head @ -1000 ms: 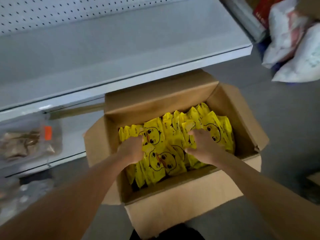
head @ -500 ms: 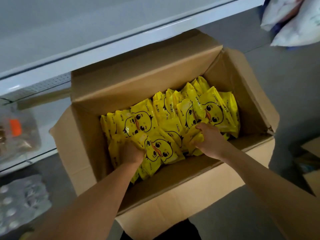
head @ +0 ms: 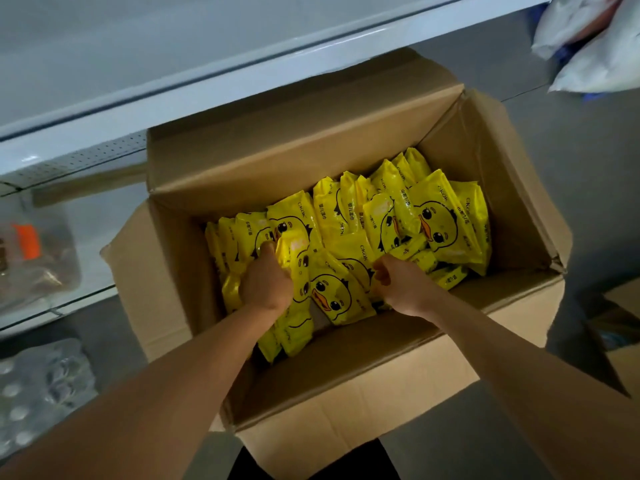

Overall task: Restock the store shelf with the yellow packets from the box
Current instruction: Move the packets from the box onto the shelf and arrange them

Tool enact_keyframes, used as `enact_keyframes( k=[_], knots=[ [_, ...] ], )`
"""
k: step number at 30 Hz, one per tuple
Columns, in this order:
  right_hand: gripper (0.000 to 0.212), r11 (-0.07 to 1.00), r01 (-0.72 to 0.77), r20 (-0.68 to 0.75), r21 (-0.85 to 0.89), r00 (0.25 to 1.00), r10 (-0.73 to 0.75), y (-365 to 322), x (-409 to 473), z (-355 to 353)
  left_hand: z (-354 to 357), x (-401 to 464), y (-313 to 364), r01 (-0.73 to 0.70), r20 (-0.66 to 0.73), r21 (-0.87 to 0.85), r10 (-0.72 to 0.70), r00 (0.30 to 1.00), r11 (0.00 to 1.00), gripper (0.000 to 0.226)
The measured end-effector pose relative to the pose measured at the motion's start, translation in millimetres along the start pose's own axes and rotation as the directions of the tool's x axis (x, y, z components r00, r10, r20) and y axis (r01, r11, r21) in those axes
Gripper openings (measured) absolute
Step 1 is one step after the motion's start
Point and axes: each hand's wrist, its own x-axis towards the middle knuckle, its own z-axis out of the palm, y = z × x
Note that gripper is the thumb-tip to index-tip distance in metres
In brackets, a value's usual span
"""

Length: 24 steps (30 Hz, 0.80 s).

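Note:
An open cardboard box (head: 363,403) stands on the floor below a white store shelf (head: 242,81). It holds several yellow packets (head: 436,220) printed with a duck face. My left hand (head: 265,282) reaches into the box's left side, fingers curled round yellow packets there. My right hand (head: 401,282) is in the middle of the box, fingers curled into the packets and gripping them; the fingertips are hidden among the wrappers. A duck-face packet (head: 332,292) lies between the two hands.
White bags (head: 588,46) lie on the floor at the top right. A lower shelf at the left carries clear-wrapped goods with an orange tag (head: 31,251). A pack of bottles (head: 38,386) sits at the bottom left. Another carton (head: 623,344) stands at the right edge.
The view has dropped closer to the box. Both hands have pushed deeper among the packets and drawn nearer each other, closing round them.

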Motion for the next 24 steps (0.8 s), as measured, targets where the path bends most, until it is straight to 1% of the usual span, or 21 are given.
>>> enact_keyframes(
  k=[3,4,6,7,8,10,13,15,17,19,24],
  knots=[
    [0.037,0.999,-0.045,0.040,-0.014,0.998,0.046,-8.7,8.0,11.1,-28.5,10.9,7.0,-0.088,-0.059,-0.066,0.084,0.995,0.994,0.025],
    [0.031,0.998,-0.061,0.052,-0.027,0.997,0.063,-10.7,11.8,15.6,-36.5,14.3,9.0,-0.105,-0.075,-0.056,0.101,0.992,0.993,0.021],
    [0.011,0.990,-0.113,0.089,-0.086,0.989,0.120,-15.4,19.2,24.7,-48.0,22.1,9.3,-0.129,-0.100,-0.022,0.126,0.987,0.991,0.015],
    [0.008,0.982,-0.142,0.119,-0.121,0.981,0.156,-17.6,23.0,29.7,-51.5,25.7,8.5,-0.138,-0.103,-0.015,0.136,0.985,0.990,0.014],
    [0.012,0.974,-0.157,0.144,-0.165,0.973,0.181,-19.9,27.1,34.5,-53.6,29.2,6.7,-0.147,-0.096,-0.016,0.145,0.985,0.989,0.013],
    [0.028,0.954,-0.163,0.180,-0.253,0.960,0.212,-25.0,37.5,44.2,-54.9,35.0,2.3,-0.163,-0.067,-0.028,0.161,0.985,0.986,0.011],
    [0.043,0.931,-0.203,0.166,-0.304,0.951,0.262,-30.4,55.3,53.7,-54.2,41.2,-3.7,-0.183,-0.028,-0.038,0.182,0.983,0.982,0.010],
    [0.047,0.911,-0.231,0.169,-0.341,0.938,0.301,-31.8,65.8,58.7,-54.0,46.4,-7.0,-0.185,-0.004,-0.072,0.185,0.983,0.980,0.012],
    [0.044,0.896,-0.242,0.178,-0.372,0.929,0.325,-31.1,73.7,64.9,-55.4,50.7,-9.3,-0.162,0.020,-0.107,0.165,0.986,0.981,0.012],
    [0.036,0.888,-0.247,0.156,-0.389,0.932,0.327,-29.9,78.4,70.1,-57.8,53.5,-11.8,-0.123,0.034,-0.153,0.130,0.991,0.980,0.011],
    [0.023,0.899,-0.164,0.080,-0.405,0.974,0.213,-31.4,70.6,65.9,-69.0,48.1,-15.5,-0.086,0.023,-0.213,0.094,0.995,0.973,0.009]
  ],
)
